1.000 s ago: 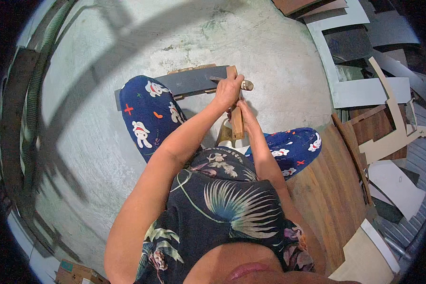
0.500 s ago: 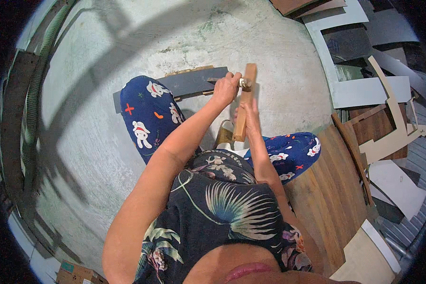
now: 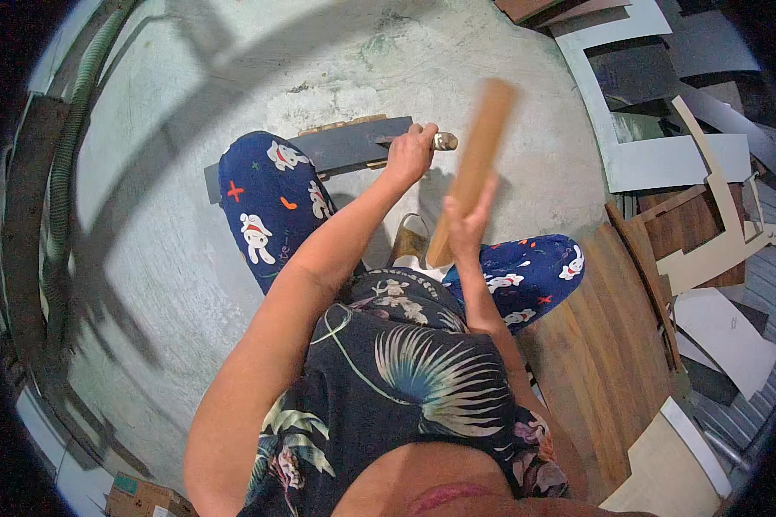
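Note:
My left hand (image 3: 411,155) is closed round a chisel (image 3: 445,141), whose metal-capped end sticks out to the right; its other end points left over a dark grey board (image 3: 345,146). That board lies on the floor in front of my left knee, with light wood strips along its edges. In my right hand (image 3: 471,226) is a wooden bar (image 3: 478,146), gripped near its lower end. The bar is tilted up and to the right, apart from the chisel's capped end, and its upper part is blurred by motion.
Light and dark offcut panels (image 3: 677,159) are piled at the right. A brown wood-grain board (image 3: 595,370) lies beside my right knee. Along the left runs a ribbed hose (image 3: 65,172), and a cardboard box (image 3: 142,497) stands at lower left. The floor (image 3: 172,112) is pale concrete.
The wooden bar has swung to the right, away from the chisel's capped end, and my right hand has moved slightly with it. My left hand has stayed nearly in place.

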The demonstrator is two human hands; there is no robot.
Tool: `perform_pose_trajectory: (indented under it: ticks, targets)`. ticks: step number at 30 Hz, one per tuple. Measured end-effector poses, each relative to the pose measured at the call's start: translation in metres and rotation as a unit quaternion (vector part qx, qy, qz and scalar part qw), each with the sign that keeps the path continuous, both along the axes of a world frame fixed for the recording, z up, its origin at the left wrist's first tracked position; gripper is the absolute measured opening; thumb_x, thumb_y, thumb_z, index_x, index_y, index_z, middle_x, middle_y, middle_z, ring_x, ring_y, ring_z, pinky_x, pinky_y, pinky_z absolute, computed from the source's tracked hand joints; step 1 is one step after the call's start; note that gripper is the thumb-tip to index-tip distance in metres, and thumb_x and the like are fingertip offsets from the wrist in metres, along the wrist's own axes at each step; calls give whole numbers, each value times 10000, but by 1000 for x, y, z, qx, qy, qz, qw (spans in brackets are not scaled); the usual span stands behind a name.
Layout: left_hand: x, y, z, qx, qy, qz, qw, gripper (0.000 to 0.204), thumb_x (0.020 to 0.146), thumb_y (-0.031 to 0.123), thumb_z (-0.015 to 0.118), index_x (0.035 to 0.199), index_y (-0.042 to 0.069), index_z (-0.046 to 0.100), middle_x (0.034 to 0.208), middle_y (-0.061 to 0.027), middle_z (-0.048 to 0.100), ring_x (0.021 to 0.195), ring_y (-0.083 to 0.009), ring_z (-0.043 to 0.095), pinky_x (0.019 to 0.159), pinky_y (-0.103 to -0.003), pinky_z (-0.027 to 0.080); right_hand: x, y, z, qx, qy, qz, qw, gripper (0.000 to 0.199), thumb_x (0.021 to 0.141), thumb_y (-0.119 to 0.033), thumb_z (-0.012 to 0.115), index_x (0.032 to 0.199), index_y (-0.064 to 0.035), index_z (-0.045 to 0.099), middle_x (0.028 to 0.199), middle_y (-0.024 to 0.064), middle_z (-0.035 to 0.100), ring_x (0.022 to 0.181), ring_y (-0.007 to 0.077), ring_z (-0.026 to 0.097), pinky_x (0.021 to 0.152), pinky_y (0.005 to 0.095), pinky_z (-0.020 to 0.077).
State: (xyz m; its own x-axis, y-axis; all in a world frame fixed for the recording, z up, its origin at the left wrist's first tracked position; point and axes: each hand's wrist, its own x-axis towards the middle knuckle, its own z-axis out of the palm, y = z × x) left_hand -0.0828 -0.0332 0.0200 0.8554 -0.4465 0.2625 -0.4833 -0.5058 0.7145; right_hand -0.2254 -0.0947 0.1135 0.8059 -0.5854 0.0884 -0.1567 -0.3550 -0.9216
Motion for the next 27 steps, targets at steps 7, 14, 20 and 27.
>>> perform_pose_trajectory:
  ticks: [7, 14, 20, 27]
  targets:
    - [4, 6, -6, 20, 10, -5, 1000, 98, 823, 69, 534, 919, 82, 523, 796, -194, 577, 672, -400, 623, 561, -478, 504, -3, -2, -15, 30, 46, 16, 998, 850, 765, -174, 669, 1441, 25, 194, 1385, 225, 381, 1243, 294, 426, 1019, 368, 356]
    - [-1, 8, 2, 23, 22, 14, 999, 132, 811, 65, 552, 936, 91, 516, 838, -188, 582, 680, -402, 621, 563, -483, 499, 4, -12, 4, 23, -11, -9, 1000, 833, 779, -167, 644, 1447, 19, 182, 1335, 213, 401, 1155, 286, 470, 982, 378, 390]
    - [11, 11, 12, -50, 35, 56, 997, 339, 757, 89, 652, 1064, 130, 514, 935, -173, 576, 777, -389, 622, 661, -482, 504, 15, -31, -20, 63, 23, -29, 997, 796, 793, -142, 635, 1440, 27, 202, 1290, 192, 443, 1006, 240, 559, 824, 330, 489]
    - [58, 38, 21, -141, 24, 229, 963, 361, 774, 88, 673, 1105, 88, 528, 996, -169, 605, 873, -378, 613, 717, -449, 495, 52, -82, -106, 151, 218, 17, 964, 471, 809, -217, 621, 1225, -88, 442, 711, 84, 570, 515, 159, 571, 429, 300, 483]
